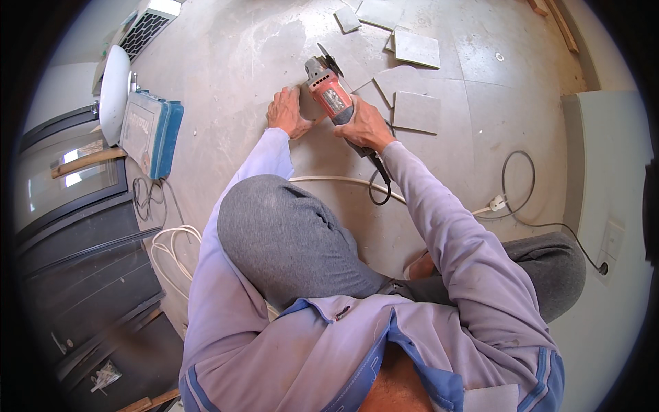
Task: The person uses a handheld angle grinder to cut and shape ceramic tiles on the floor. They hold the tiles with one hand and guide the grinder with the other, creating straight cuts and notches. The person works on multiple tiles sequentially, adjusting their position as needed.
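Observation:
My right hand (365, 125) is wrapped round the body of a red and grey angle grinder (332, 98). Its thin dark disc (331, 60) shows nearly edge-on at the far end, and a black cord leaves the near end. Just left of the grinder, my left hand (288, 113) grips a grey piece of tile (310, 108), which the grinder partly hides. Whether the disc touches that tile cannot be made out. Right of the grinder, a square grey tile (417, 112) lies on the floor, with another tile (417, 50) farther off.
Smaller cut tile pieces (347, 19) lie at the far side. A teal tool case (165, 141) stands at left beside dark framed panels (75, 254). A white cable (329, 178) crosses the floor before my knees; a plug connection (497, 203) lies at right, near a wall socket (609, 247).

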Demonstrator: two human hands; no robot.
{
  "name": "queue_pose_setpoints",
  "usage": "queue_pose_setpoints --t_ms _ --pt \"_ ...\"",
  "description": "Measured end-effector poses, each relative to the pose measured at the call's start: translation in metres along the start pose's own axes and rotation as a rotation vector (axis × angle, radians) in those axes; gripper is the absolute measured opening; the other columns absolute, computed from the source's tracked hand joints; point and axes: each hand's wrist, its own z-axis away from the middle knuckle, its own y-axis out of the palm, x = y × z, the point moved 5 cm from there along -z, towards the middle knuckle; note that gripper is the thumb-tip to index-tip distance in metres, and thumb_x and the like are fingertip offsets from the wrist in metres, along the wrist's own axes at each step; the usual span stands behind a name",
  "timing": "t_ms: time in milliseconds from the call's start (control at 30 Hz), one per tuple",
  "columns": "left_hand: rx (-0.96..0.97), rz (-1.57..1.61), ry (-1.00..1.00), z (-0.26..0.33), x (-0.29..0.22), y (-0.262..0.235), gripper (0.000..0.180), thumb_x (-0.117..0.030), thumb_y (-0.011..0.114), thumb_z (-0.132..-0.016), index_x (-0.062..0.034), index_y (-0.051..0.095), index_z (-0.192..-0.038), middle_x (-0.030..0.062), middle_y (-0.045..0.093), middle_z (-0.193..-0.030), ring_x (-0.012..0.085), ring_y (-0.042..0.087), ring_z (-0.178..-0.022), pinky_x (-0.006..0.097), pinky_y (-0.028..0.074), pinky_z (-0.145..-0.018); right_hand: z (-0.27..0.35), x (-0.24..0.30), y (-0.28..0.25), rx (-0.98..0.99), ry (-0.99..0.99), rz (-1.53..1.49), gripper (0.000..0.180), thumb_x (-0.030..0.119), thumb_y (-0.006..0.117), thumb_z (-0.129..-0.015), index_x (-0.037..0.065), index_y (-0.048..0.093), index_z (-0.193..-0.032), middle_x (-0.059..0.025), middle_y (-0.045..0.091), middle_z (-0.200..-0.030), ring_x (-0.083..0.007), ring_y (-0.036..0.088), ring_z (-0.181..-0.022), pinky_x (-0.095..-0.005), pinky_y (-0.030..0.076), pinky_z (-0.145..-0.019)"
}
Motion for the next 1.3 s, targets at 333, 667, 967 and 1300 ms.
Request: queue_pose_setpoints --t_ms 333,667,967,1300 --pt "0.015 -0.031 0.014 -0.002 0.002 0.003 0.104 -0.047 0.088 -0.063 -0.0074 0.043 -0.148 0.0138 0.052 -0.135 0.0331 0.051 -0.126 0.044 0.045 -0.108 0.009 0.000 -0.003 0.020 -0.003 0.001 0.078 0.031 0.080 -0.062 0.002 0.057 -0.131 -0.0217 0.070 -0.111 -0.0365 0.068 -0.104 -0.0396 0.052 -0.094" --pt "0.034 -0.014 -0.006 -0.004 0.002 0.005 0.107 -0.045 0.089 -0.060 -0.0077 0.042 -0.149 0.0162 0.049 -0.140 0.0348 0.048 -0.130 0.045 0.044 -0.109 0.015 -0.006 -0.003 -0.012 0.009 0.015 0.078 0.033 0.081 -0.062 0.001 0.057 -0.129 -0.0227 0.070 -0.113 -0.0370 0.068 -0.105 -0.0400 0.052 -0.095" --pt "0.057 -0.028 -0.033 -0.001 0.004 0.006 0.108 -0.041 0.090 -0.062 -0.0098 0.039 -0.152 0.0174 0.046 -0.147 0.0352 0.045 -0.135 0.044 0.042 -0.114 0.022 -0.003 -0.006 0.011 -0.017 0.031 0.074 0.034 0.079 -0.061 0.000 0.058 -0.124 -0.0253 0.070 -0.109 -0.0405 0.069 -0.103 -0.0434 0.054 -0.091" --pt "0.039 -0.032 -0.033 -0.002 0.003 0.002 0.108 -0.042 0.090 -0.062 -0.0109 0.040 -0.152 0.0163 0.046 -0.147 0.0343 0.045 -0.136 0.044 0.042 -0.114 0.027 -0.003 -0.009 0.000 0.002 0.025 0.069 0.033 0.078 -0.062 -0.001 0.060 -0.119 -0.0251 0.070 -0.109 -0.0405 0.068 -0.103 -0.0434 0.054 -0.091"
